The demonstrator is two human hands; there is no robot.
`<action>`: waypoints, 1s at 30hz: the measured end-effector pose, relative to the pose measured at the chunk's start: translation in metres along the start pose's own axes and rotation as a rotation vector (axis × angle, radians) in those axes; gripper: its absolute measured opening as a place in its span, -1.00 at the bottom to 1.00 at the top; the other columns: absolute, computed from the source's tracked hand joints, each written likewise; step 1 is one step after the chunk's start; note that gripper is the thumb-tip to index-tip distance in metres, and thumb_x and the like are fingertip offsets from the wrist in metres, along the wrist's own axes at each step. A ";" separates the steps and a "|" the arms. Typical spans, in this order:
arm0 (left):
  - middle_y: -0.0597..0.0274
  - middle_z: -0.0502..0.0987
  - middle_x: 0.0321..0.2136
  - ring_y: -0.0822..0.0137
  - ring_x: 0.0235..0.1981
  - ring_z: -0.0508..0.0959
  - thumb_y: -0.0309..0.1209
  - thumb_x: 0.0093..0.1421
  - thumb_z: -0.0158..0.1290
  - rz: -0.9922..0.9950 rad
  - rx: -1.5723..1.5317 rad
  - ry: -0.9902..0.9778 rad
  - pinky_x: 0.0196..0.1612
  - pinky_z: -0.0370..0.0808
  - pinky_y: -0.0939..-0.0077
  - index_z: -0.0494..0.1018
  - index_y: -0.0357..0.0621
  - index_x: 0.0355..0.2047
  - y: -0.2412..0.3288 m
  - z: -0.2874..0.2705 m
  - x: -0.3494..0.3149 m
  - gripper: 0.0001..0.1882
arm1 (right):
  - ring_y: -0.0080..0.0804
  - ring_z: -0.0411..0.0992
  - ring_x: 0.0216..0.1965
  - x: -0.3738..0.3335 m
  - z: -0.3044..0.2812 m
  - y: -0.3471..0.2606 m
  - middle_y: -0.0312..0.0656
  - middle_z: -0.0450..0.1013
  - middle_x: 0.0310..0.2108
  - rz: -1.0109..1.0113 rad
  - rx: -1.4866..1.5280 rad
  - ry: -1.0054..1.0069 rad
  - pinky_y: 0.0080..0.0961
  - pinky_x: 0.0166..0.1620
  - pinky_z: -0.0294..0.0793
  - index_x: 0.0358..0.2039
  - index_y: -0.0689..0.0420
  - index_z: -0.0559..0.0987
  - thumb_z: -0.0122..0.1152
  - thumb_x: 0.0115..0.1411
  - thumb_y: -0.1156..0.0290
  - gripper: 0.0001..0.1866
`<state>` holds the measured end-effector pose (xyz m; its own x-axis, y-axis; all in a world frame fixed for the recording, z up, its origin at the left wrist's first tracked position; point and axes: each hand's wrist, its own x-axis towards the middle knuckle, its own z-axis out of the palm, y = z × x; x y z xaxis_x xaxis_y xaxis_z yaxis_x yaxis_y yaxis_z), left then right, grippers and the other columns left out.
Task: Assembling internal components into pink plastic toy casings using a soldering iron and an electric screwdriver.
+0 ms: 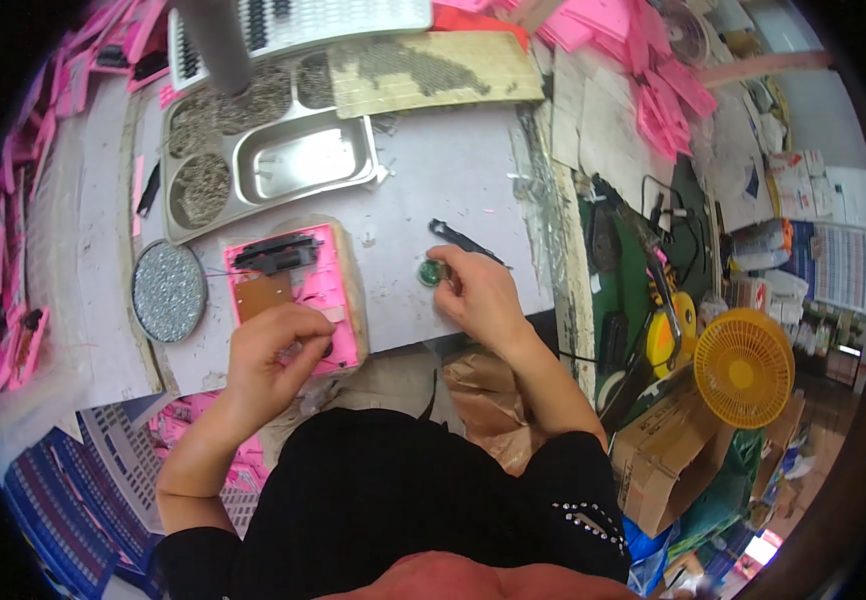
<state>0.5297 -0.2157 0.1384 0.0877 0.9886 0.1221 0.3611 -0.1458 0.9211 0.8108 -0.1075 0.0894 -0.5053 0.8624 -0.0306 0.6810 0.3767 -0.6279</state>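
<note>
A pink plastic housing lies on a padded block at the table's front edge. It holds a black part along its far side and a brown board, with thin wires beside them. Over its near end is my left hand, fingers curled into a pinch; what they hold, if anything, is hidden. To the right, my right hand is closed at the edge of a small round green thing. Whether it grips this or something smaller, I cannot make out. Just beyond lies a black strip-like part.
A round dish of small shiny metal pieces stands left. Behind it is a steel compartment tray with screws, partly under a yellowish board. A grey post rises there. At right are a yellow fan and cardboard box.
</note>
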 end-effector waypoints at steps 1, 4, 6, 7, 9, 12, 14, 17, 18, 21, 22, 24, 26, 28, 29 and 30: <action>0.09 0.64 -0.32 0.14 -0.32 0.65 -0.64 0.12 0.25 0.026 0.002 0.017 -0.24 0.57 0.36 0.60 -0.23 -0.25 0.000 0.001 -0.003 -0.83 | -0.17 0.52 -0.43 0.001 0.003 -0.002 -0.11 0.50 -0.48 0.012 -0.010 0.006 -0.29 -0.29 0.51 -0.01 0.08 0.59 0.24 0.09 0.49 -0.60; 0.08 0.64 -0.32 0.14 -0.29 0.66 -0.64 0.11 0.27 0.027 0.023 0.070 -0.21 0.58 0.37 0.62 -0.22 -0.25 -0.003 0.003 -0.015 -0.82 | -0.06 0.52 -0.39 0.001 0.006 -0.006 -0.07 0.51 -0.47 0.066 0.001 0.005 -0.17 -0.27 0.50 -0.05 0.10 0.58 0.23 0.06 0.50 -0.62; 0.07 0.64 -0.32 0.14 -0.28 0.66 -0.65 0.11 0.26 -0.008 -0.019 0.112 -0.20 0.58 0.36 0.62 -0.23 -0.26 -0.007 0.006 -0.024 -0.83 | -0.08 0.51 -0.43 0.001 0.003 -0.006 -0.06 0.50 -0.47 0.122 0.060 -0.017 -0.21 -0.30 0.50 -0.03 0.09 0.58 0.24 0.05 0.50 -0.60; 0.08 0.64 -0.32 0.16 -0.28 0.66 -0.65 0.13 0.25 -0.005 -0.038 0.116 -0.20 0.58 0.37 0.62 -0.23 -0.25 -0.008 0.006 -0.026 -0.83 | -0.35 0.47 -0.52 0.000 -0.005 -0.008 -0.21 0.48 -0.51 0.227 0.131 -0.097 -0.43 -0.38 0.46 0.04 0.12 0.57 0.24 0.13 0.57 -0.58; 0.08 0.63 -0.32 0.21 -0.27 0.66 -0.65 0.15 0.24 -0.003 -0.080 0.122 -0.18 0.59 0.40 0.61 -0.24 -0.23 -0.011 0.010 -0.029 -0.83 | -0.55 0.40 -0.50 -0.008 -0.005 -0.012 -0.34 0.44 -0.48 0.223 0.569 0.021 -0.56 -0.39 0.41 0.11 0.15 0.54 0.23 0.20 0.61 -0.57; 0.13 0.62 -0.31 0.32 -0.27 0.65 -0.65 0.19 0.23 -0.186 -0.225 0.104 -0.16 0.60 0.45 0.58 -0.27 -0.15 -0.011 0.025 -0.032 -0.79 | -0.74 0.35 -0.39 -0.029 0.008 -0.042 -0.44 0.41 -0.41 0.190 1.039 0.013 -0.73 -0.28 0.36 0.21 0.21 0.46 0.25 0.27 0.62 -0.52; 0.19 0.61 -0.28 0.42 -0.25 0.64 -0.64 0.21 0.23 -0.181 -0.320 0.090 -0.16 0.60 0.50 0.45 -0.27 0.00 -0.017 0.031 -0.036 -0.64 | -0.71 0.37 -0.36 -0.035 0.019 -0.068 -0.42 0.42 -0.40 0.280 1.192 -0.200 -0.72 -0.23 0.37 0.24 0.20 0.45 0.26 0.29 0.58 -0.50; 0.20 0.60 -0.26 0.44 -0.25 0.64 -0.64 0.21 0.23 -0.199 -0.405 0.080 -0.16 0.61 0.53 0.36 -0.24 0.05 -0.016 0.034 -0.032 -0.57 | -0.68 0.39 -0.37 -0.034 0.035 -0.076 -0.39 0.44 -0.39 0.280 1.380 -0.298 -0.71 -0.24 0.38 0.25 0.19 0.43 0.24 0.31 0.55 -0.50; 0.20 0.60 -0.26 0.44 -0.25 0.64 -0.65 0.22 0.23 -0.195 -0.395 0.073 -0.16 0.61 0.53 0.35 -0.23 0.05 -0.015 0.033 -0.032 -0.57 | -0.69 0.39 -0.37 -0.033 0.036 -0.077 -0.39 0.43 -0.39 0.282 1.385 -0.320 -0.71 -0.24 0.38 0.25 0.19 0.43 0.23 0.31 0.54 -0.51; 0.20 0.60 -0.26 0.44 -0.24 0.64 -0.65 0.21 0.23 -0.201 -0.402 0.076 -0.15 0.61 0.55 0.34 -0.23 0.05 -0.016 0.032 -0.034 -0.56 | -0.70 0.38 -0.37 -0.028 0.039 -0.076 -0.40 0.42 -0.40 0.274 1.376 -0.380 -0.71 -0.24 0.37 0.25 0.19 0.43 0.22 0.32 0.54 -0.52; 0.20 0.60 -0.27 0.44 -0.23 0.65 -0.65 0.21 0.23 -0.204 -0.412 0.079 -0.15 0.61 0.55 0.34 -0.23 0.05 -0.016 0.032 -0.034 -0.57 | -0.71 0.38 -0.36 -0.026 0.039 -0.075 -0.41 0.41 -0.41 0.262 1.357 -0.399 -0.71 -0.24 0.37 0.25 0.18 0.43 0.22 0.32 0.54 -0.52; 0.20 0.60 -0.26 0.44 -0.22 0.65 -0.65 0.21 0.24 -0.205 -0.394 0.079 -0.15 0.61 0.54 0.34 -0.23 0.05 -0.016 0.031 -0.033 -0.56 | -0.71 0.38 -0.37 -0.024 0.040 -0.074 -0.42 0.40 -0.42 0.238 1.314 -0.411 -0.71 -0.25 0.37 0.25 0.18 0.44 0.22 0.32 0.55 -0.51; 0.20 0.60 -0.26 0.44 -0.22 0.65 -0.65 0.21 0.24 -0.198 -0.388 0.081 -0.15 0.62 0.54 0.34 -0.23 0.05 -0.017 0.031 -0.033 -0.56 | -0.71 0.37 -0.40 -0.024 0.041 -0.074 -0.42 0.40 -0.42 0.215 1.265 -0.399 -0.71 -0.26 0.36 0.25 0.18 0.44 0.23 0.31 0.55 -0.51; 0.21 0.61 -0.25 0.46 -0.21 0.65 -0.65 0.21 0.25 -0.181 -0.393 0.091 -0.15 0.62 0.55 0.34 -0.21 0.05 -0.019 0.032 -0.035 -0.55 | -0.70 0.38 -0.41 -0.028 0.044 -0.073 -0.41 0.40 -0.42 0.179 1.138 -0.362 -0.68 -0.30 0.38 0.25 0.18 0.43 0.23 0.31 0.54 -0.51; 0.19 0.61 -0.26 0.41 -0.22 0.65 -0.65 0.19 0.25 -0.176 -0.418 0.117 -0.16 0.62 0.52 0.36 -0.22 0.03 -0.020 0.033 -0.036 -0.56 | -0.69 0.38 -0.42 -0.030 0.045 -0.073 -0.40 0.40 -0.43 0.162 1.075 -0.342 -0.67 -0.32 0.38 0.25 0.19 0.43 0.24 0.31 0.54 -0.50; 0.18 0.60 -0.27 0.37 -0.23 0.66 -0.65 0.18 0.26 -0.170 -0.441 0.142 -0.18 0.62 0.50 0.37 -0.22 0.02 -0.019 0.035 -0.036 -0.57 | -0.69 0.38 -0.42 -0.029 0.046 -0.072 -0.39 0.40 -0.43 -0.006 0.894 -0.271 -0.67 -0.34 0.38 0.26 0.19 0.42 0.26 0.30 0.54 -0.49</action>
<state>0.5524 -0.2502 0.1030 -0.0769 0.9968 -0.0224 -0.0712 0.0169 0.9973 0.7518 -0.1750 0.0994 -0.6905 0.7105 -0.1356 0.0748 -0.1164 -0.9904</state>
